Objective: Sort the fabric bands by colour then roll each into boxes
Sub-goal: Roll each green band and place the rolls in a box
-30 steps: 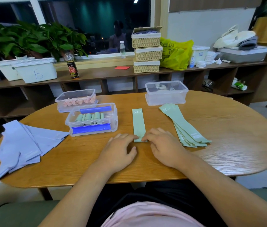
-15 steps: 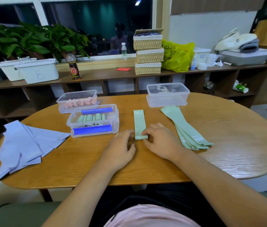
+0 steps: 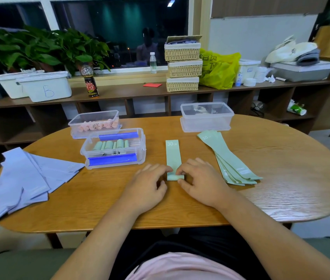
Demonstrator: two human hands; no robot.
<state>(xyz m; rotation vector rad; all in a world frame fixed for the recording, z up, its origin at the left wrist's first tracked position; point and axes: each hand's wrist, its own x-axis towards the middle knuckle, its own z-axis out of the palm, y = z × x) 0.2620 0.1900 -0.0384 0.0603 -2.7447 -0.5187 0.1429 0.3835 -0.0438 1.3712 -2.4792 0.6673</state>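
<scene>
On table (image 3: 261, 158): right hand (image 3: 202, 184) grip pinches green band (image 3: 173, 156) roll, left hand (image 3: 148, 186) touching (fingertips (image 3: 182, 171) hide part).

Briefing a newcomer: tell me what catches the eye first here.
The right hand pinches the rolled near end of a green band mid-table, the left hand touching it. Left of them, a clear box holds green rolls; lilac bands fan out at the far left.
</scene>
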